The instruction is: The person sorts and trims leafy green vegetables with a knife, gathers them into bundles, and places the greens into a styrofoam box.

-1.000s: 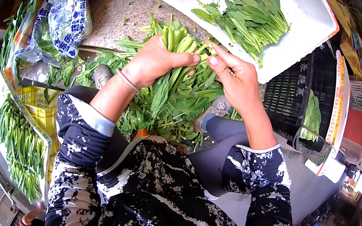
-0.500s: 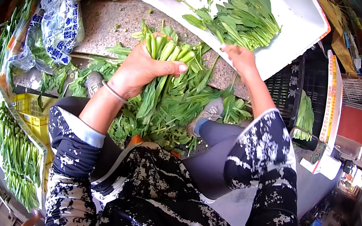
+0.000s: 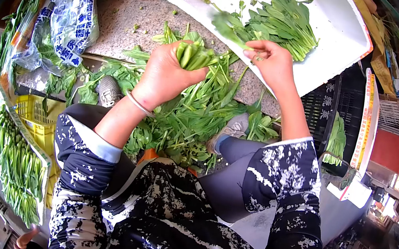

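Observation:
My left hand point(image 3: 165, 77), with a bracelet at the wrist, is closed round a bunch of green stems point(image 3: 193, 57), cut ends up. My right hand point(image 3: 271, 63) pinches the stem end of a leafy green stalk point(image 3: 229, 29), whose blurred leaves hang over the near edge of the white foam box point(image 3: 334, 21). Inside that box lies a pile of leafy greens point(image 3: 286, 22) with small scraps beside it. Below my hands, loose leaves point(image 3: 185, 117) cover the ground between my shoes.
Plastic bags point(image 3: 75, 17) stand at the upper left. A yellow crate point(image 3: 36, 118) and a tray of green stalks point(image 3: 15, 166) are at the left. To the right is a black crate point(image 3: 320, 107) by some greens point(image 3: 336, 140). Part of another person's hand point(image 3: 25, 238) shows lower left.
My right hand has left the bunch, reached to the box edge and now has a stalk in its fingers. My left hand still has the bunch. The view has shifted slightly.

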A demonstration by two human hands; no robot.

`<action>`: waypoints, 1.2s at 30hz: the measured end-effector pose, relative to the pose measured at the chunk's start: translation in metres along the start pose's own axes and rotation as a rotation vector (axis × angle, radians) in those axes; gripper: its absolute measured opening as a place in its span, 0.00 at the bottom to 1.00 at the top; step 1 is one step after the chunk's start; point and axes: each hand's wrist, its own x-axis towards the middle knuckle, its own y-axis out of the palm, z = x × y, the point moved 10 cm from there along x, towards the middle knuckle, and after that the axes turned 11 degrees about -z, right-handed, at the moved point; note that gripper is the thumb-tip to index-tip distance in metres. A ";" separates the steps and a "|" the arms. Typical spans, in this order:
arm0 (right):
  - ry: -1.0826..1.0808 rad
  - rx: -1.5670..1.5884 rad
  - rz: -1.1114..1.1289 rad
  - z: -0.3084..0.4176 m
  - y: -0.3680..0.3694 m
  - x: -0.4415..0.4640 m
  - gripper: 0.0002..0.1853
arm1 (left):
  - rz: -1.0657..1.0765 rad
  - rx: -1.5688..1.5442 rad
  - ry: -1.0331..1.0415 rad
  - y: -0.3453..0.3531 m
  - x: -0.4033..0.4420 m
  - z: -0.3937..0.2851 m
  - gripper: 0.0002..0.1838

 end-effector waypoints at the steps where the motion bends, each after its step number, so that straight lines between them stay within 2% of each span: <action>1: 0.002 0.003 0.002 0.009 0.001 -0.010 0.09 | 0.000 0.003 -0.002 0.003 0.000 0.003 0.12; 3: -0.186 -0.042 0.148 0.037 0.019 -0.030 0.09 | -0.207 0.033 0.345 -0.009 -0.005 -0.025 0.13; 4: -0.186 -0.040 0.149 0.039 0.022 -0.036 0.09 | -0.198 0.077 0.429 -0.007 -0.008 -0.032 0.14; 5: -0.152 0.103 0.184 0.042 0.026 -0.041 0.09 | -0.199 0.078 0.428 -0.007 -0.010 -0.032 0.14; 6: -0.119 0.244 0.220 0.045 0.030 -0.045 0.09 | -0.089 0.024 0.279 0.002 -0.007 -0.019 0.13; 7: -0.122 0.242 0.222 0.047 0.030 -0.047 0.09 | 0.020 -0.032 0.131 0.012 -0.007 -0.007 0.13; 9: -0.019 0.404 0.267 0.047 0.031 -0.050 0.12 | 0.051 -0.116 0.066 0.012 -0.006 -0.006 0.12; 10: -0.021 0.404 0.264 0.048 0.030 -0.052 0.12 | 0.049 -0.279 -0.089 0.013 -0.006 0.004 0.12; 11: 0.100 0.537 0.310 0.043 0.034 -0.056 0.15 | 0.046 -0.442 -0.245 0.015 -0.007 0.014 0.12; 12: 0.224 0.669 0.357 0.039 0.040 -0.060 0.18 | 0.030 -0.526 -0.302 0.014 -0.008 0.012 0.08; 13: 0.222 0.668 0.356 0.039 0.041 -0.062 0.18 | 0.030 -0.527 -0.300 0.014 -0.007 0.011 0.08; 15: 0.244 0.864 0.427 0.048 0.049 -0.070 0.23 | 0.022 -0.626 -0.339 0.015 -0.006 0.013 0.10; 19: 0.154 0.725 0.337 0.051 0.048 -0.066 0.22 | 0.065 -0.593 -0.343 0.016 -0.008 0.012 0.14; 21: 0.184 0.722 0.314 0.046 0.049 -0.063 0.21 | 0.046 -0.585 -0.386 0.015 -0.009 0.015 0.14; 24: 0.279 0.780 0.483 0.029 0.064 -0.061 0.20 | 0.067 -0.566 -0.408 0.015 -0.010 0.016 0.15; 25: 0.280 0.782 0.471 0.024 0.064 -0.055 0.20 | 0.079 -0.565 -0.405 0.016 -0.011 0.017 0.15; 26: 0.203 0.546 0.371 0.016 0.058 -0.043 0.18 | 0.061 -0.544 -0.405 0.014 -0.011 0.021 0.15; 29: 0.318 0.282 0.057 -0.053 0.032 0.006 0.14 | -0.001 -0.582 -0.392 0.009 -0.010 0.019 0.16; 30: 0.157 0.088 -0.060 -0.087 0.014 0.036 0.18 | 0.006 -0.581 -0.397 0.008 -0.010 0.019 0.15; 31: 0.305 -0.057 -0.110 -0.112 -0.008 0.041 0.23 | 0.010 -0.581 -0.403 0.007 -0.010 0.020 0.15; 32: 0.173 -0.430 -0.285 -0.128 -0.033 0.051 0.27 | 0.007 -0.583 -0.403 0.008 -0.010 0.021 0.15; 34: 0.277 -0.694 -0.322 -0.166 -0.054 0.048 0.23 | -0.016 -0.549 -0.364 0.007 -0.008 0.021 0.12; 35: 0.276 -0.692 -0.322 -0.175 -0.058 0.049 0.23 | -0.016 -0.548 -0.363 0.007 -0.007 0.020 0.12; 36: 0.366 -0.694 -0.283 -0.188 -0.061 0.047 0.20 | -0.035 -0.559 -0.346 0.006 -0.005 0.018 0.11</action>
